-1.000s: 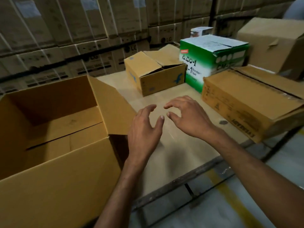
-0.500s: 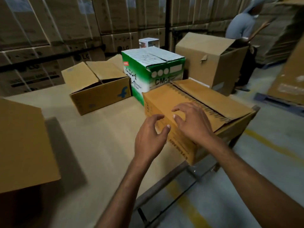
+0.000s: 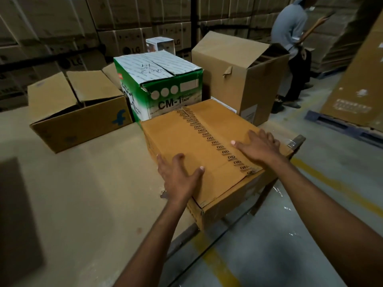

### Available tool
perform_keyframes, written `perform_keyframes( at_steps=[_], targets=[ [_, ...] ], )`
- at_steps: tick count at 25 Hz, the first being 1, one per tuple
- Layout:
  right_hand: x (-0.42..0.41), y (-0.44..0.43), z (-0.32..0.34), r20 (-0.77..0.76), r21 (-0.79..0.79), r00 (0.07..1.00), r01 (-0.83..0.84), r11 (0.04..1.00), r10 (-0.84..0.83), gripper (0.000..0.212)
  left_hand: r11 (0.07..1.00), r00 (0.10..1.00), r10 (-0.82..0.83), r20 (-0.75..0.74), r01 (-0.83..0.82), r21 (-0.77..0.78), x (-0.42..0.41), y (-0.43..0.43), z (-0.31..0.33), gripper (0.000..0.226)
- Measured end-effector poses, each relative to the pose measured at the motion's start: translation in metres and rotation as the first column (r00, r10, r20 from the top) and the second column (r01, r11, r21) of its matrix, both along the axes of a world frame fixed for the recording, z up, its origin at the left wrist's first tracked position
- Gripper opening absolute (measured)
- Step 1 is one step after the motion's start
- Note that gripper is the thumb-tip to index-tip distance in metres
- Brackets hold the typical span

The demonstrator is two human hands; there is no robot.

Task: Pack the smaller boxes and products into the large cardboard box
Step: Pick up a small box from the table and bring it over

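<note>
I am placing my left hand (image 3: 180, 179) on the near left edge of the taped box (image 3: 186, 137) and laying my right hand (image 3: 259, 147) flat on its top. The box is sitting on the table (image 3: 83, 193), just in front of the green box (image 3: 165, 96).

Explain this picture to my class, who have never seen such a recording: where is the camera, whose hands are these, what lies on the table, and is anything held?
There is no machine here. A person wears one camera on the head, looking forward and down, so the two arms reaching in are that person's own. The left hand and right hand lie with spread fingers on a flat brown taped box at the table edge. They touch it but do not seem to grip it. Behind it stand a green and white box marked CM-1 and an open brown box with a blue logo. A tall carton and another person are beyond.
</note>
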State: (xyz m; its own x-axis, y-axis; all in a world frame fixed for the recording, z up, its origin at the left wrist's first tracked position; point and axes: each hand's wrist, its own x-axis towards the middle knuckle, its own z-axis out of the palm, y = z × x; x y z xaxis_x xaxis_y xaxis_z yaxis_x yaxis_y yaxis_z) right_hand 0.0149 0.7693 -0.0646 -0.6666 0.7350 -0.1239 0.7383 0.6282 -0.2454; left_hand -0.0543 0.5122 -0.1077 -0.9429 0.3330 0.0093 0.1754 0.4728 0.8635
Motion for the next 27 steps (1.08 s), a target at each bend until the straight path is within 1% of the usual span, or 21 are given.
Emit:
perform_keyframes(
  at_steps=[1,3,5,6,8,9,11,13,15,17,21,24,27],
  targets=[
    [0.002,0.012,-0.001,0.011,-0.041,0.999,0.048,0.998,-0.047,0.106,0.997,0.996,0.01,0.088,-0.016,0.077,-0.001,0.0,-0.005,0.083],
    [0.003,0.028,0.001,-0.007,-0.101,0.995,0.1,0.99,-0.101,0.118,0.982,0.973,0.002,0.229,-0.045,0.182,-0.002,0.001,-0.007,0.094],
    [0.001,0.03,0.007,-0.029,-0.141,0.995,0.091,0.986,-0.096,0.12,0.965,0.967,0.018,0.252,-0.083,0.25,0.0,0.004,-0.006,0.096],
    [0.001,0.026,0.009,-0.041,-0.147,0.996,0.074,0.986,-0.081,0.12,0.953,0.968,0.057,0.246,-0.126,0.277,0.001,0.002,-0.005,0.095],
    [0.008,0.007,0.007,-0.077,-0.124,0.994,0.062,0.99,-0.072,0.117,0.937,0.962,0.132,0.237,-0.2,0.288,0.005,-0.009,-0.001,0.093],
    [0.015,-0.005,0.006,-0.094,-0.098,0.993,0.067,0.993,-0.076,0.115,0.937,0.957,0.143,0.251,-0.212,0.278,0.007,-0.02,0.002,0.093],
    [0.027,-0.034,0.011,-0.106,-0.077,0.991,0.068,0.995,-0.076,0.111,0.949,0.952,0.129,0.278,-0.199,0.243,0.008,-0.051,0.017,0.094],
    [0.034,-0.069,0.022,-0.131,-0.084,0.99,0.039,0.996,-0.05,0.107,0.963,0.957,0.103,0.271,-0.164,0.214,0.011,-0.089,0.042,0.094],
    [0.035,-0.104,0.038,-0.179,-0.089,0.984,-0.004,0.996,-0.012,0.103,0.972,0.967,0.101,0.232,-0.146,0.184,0.013,-0.129,0.066,0.094],
    [0.035,-0.143,0.056,-0.242,-0.091,0.97,-0.06,0.994,0.036,0.1,0.978,0.981,0.116,0.157,-0.14,0.153,0.018,-0.173,0.089,0.095],
    [0.03,-0.227,0.098,-0.367,-0.041,0.921,-0.155,0.987,0.129,0.096,0.971,0.99,0.143,0.007,-0.141,0.195,0.022,-0.264,0.127,0.09],
    [0.021,-0.297,0.124,-0.473,0.005,0.869,-0.16,0.987,0.143,0.093,0.963,0.977,0.168,-0.127,-0.136,0.232,0.018,-0.332,0.161,0.084],
    [0.008,-0.368,0.138,-0.59,0.01,0.795,-0.167,0.986,0.14,0.091,0.966,0.952,0.187,-0.243,-0.134,0.219,0.011,-0.401,0.189,0.085]
  ],
)
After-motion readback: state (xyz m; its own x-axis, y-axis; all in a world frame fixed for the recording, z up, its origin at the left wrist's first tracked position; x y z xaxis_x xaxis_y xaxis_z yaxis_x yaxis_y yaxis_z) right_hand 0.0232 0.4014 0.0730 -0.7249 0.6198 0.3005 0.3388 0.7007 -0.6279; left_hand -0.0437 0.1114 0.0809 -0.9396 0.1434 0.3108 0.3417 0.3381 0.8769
